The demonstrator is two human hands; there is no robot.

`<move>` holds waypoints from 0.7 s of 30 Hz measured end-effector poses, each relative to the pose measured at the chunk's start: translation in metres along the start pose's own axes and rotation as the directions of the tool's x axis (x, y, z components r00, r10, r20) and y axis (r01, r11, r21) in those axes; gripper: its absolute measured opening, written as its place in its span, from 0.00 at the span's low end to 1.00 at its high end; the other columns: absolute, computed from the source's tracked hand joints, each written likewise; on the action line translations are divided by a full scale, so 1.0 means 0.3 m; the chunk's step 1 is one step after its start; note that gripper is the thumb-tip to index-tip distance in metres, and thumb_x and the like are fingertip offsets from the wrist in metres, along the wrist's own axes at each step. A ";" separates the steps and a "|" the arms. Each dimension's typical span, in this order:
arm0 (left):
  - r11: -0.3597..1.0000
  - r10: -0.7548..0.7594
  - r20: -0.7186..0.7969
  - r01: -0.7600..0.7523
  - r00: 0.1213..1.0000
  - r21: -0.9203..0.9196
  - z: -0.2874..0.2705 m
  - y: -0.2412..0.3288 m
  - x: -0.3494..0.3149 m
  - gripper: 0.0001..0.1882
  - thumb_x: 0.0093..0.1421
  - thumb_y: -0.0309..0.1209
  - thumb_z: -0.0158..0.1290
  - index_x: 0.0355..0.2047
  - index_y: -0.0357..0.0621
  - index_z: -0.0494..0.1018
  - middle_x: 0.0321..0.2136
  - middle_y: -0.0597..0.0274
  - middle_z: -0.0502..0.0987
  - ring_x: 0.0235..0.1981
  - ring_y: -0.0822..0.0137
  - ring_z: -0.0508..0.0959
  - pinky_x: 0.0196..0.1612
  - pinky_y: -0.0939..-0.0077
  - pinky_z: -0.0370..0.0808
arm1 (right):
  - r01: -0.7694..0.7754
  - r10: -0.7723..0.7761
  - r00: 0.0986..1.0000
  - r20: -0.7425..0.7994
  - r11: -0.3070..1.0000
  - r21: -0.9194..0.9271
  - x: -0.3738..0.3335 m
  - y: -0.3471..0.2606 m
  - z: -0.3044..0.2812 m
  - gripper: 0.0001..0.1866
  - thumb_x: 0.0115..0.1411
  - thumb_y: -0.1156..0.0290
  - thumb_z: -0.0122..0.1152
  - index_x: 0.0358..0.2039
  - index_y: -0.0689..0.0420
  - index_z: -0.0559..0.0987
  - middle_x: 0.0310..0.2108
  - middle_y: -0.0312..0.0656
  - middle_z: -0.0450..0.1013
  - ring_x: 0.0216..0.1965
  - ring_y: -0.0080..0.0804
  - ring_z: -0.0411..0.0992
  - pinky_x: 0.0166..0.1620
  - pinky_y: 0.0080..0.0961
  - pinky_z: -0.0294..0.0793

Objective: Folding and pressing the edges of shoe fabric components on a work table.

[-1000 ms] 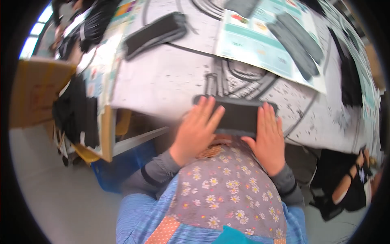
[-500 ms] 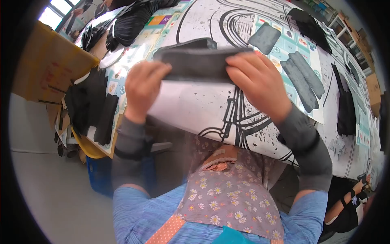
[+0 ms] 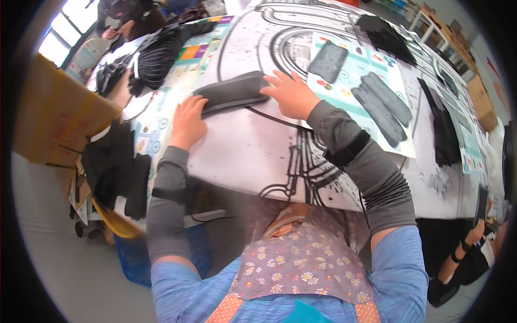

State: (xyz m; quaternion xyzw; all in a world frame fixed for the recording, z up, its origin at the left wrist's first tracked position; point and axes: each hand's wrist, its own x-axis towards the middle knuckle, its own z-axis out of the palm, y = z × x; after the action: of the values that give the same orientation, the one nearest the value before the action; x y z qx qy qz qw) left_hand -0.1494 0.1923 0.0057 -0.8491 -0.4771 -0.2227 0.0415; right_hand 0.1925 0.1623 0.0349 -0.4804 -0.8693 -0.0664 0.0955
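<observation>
A dark grey, oblong fabric piece lies on the table in front of me, and a second layer's edge shows beneath it. My left hand rests at its left end, fingertips touching the corner and not wrapped round it. At the right end is my right hand, fingers spread, the tips at or just over the edge. Right of that hand lie a mottled grey oblong piece and two longer grey strips side by side on a patterned sheet.
Bundled black fabric sits at the far left, with more black pieces near the left edge. A cardboard box stands left. Black cloth lies far right and right. Other people are at the upper left and lower right.
The dark grey piece, held up between both hands before, now lies on the table over the other piece. My right hand has opened and moved left; my left hand has lowered slightly.
</observation>
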 end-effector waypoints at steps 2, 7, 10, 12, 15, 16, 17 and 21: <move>1.000 0.019 -0.040 -0.018 0.999 0.025 -0.040 0.037 -0.022 0.35 0.51 0.16 0.48 0.62 0.44 0.73 0.64 0.49 0.73 0.68 0.44 0.67 0.70 0.50 0.63 | -0.038 0.043 0.998 -0.055 0.995 0.092 -0.100 0.039 -0.060 0.22 0.59 0.75 0.60 0.55 0.48 0.80 0.63 0.42 0.71 0.68 0.45 0.65 0.67 0.58 0.65; 0.988 0.006 -0.063 -0.015 0.998 -0.155 -0.197 0.235 -0.152 0.32 0.53 0.17 0.52 0.60 0.44 0.74 0.65 0.48 0.71 0.69 0.41 0.66 0.72 0.52 0.63 | -0.370 0.379 0.925 0.009 0.898 0.237 -0.462 0.217 -0.247 0.11 0.60 0.66 0.68 0.41 0.55 0.83 0.41 0.46 0.80 0.45 0.50 0.77 0.47 0.42 0.76; 0.966 -0.007 -0.030 -0.001 1.000 -0.260 -0.194 0.312 -0.258 0.27 0.54 0.17 0.53 0.56 0.42 0.77 0.63 0.48 0.73 0.67 0.41 0.69 0.70 0.52 0.65 | -0.641 0.666 0.736 -0.121 0.744 0.191 -0.730 0.368 -0.274 0.10 0.58 0.63 0.66 0.30 0.56 0.80 0.28 0.50 0.78 0.35 0.54 0.78 0.37 0.46 0.75; 0.943 -0.026 0.011 0.029 1.000 -0.332 -0.173 0.377 -0.308 0.24 0.54 0.16 0.53 0.53 0.41 0.79 0.62 0.48 0.75 0.66 0.42 0.70 0.69 0.52 0.66 | -0.834 0.846 0.532 -0.036 0.531 0.151 -0.884 0.440 -0.290 0.14 0.59 0.60 0.67 0.29 0.58 0.79 0.30 0.49 0.79 0.35 0.53 0.78 0.37 0.45 0.75; 0.904 -0.065 -0.003 0.057 0.998 -0.424 -0.135 0.503 -0.340 0.20 0.55 0.16 0.53 0.48 0.40 0.81 0.59 0.48 0.78 0.64 0.43 0.73 0.67 0.51 0.68 | -0.915 0.913 0.395 -0.107 0.401 0.046 -1.036 0.483 -0.281 0.15 0.60 0.59 0.67 0.28 0.59 0.79 0.28 0.49 0.79 0.34 0.52 0.78 0.37 0.45 0.75; 0.889 -0.028 -0.012 0.019 1.000 -0.457 -0.117 0.542 -0.340 0.19 0.55 0.16 0.53 0.47 0.40 0.81 0.58 0.49 0.78 0.63 0.43 0.74 0.66 0.52 0.69 | -0.913 0.912 0.397 -0.099 0.404 0.059 -1.079 0.504 -0.260 0.16 0.61 0.58 0.67 0.28 0.60 0.80 0.28 0.49 0.79 0.33 0.50 0.79 0.37 0.44 0.75; 0.873 0.009 -0.023 -0.019 1.000 -0.488 -0.103 0.580 -0.338 0.19 0.55 0.15 0.52 0.46 0.40 0.81 0.57 0.49 0.79 0.62 0.44 0.74 0.66 0.52 0.70 | -0.916 0.916 0.389 -0.099 0.396 0.062 -1.089 0.505 -0.247 0.16 0.61 0.58 0.67 0.28 0.60 0.80 0.28 0.49 0.79 0.33 0.50 0.79 0.37 0.44 0.75; 0.768 0.248 0.074 -0.149 0.966 -0.623 -0.101 0.743 -0.254 0.16 0.57 0.18 0.55 0.45 0.41 0.81 0.54 0.50 0.80 0.57 0.45 0.77 0.62 0.54 0.73 | -0.911 0.931 0.361 0.056 0.339 0.236 -1.100 0.526 -0.175 0.15 0.60 0.59 0.69 0.31 0.61 0.84 0.29 0.50 0.81 0.32 0.47 0.80 0.37 0.41 0.77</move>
State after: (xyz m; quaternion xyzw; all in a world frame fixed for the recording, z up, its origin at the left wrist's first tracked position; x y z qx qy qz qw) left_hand -0.0090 0.0027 0.0327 -0.8767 -0.2883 -0.2940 -0.2488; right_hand 0.5032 -0.0364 0.0138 -0.8686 -0.4428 0.0774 0.2086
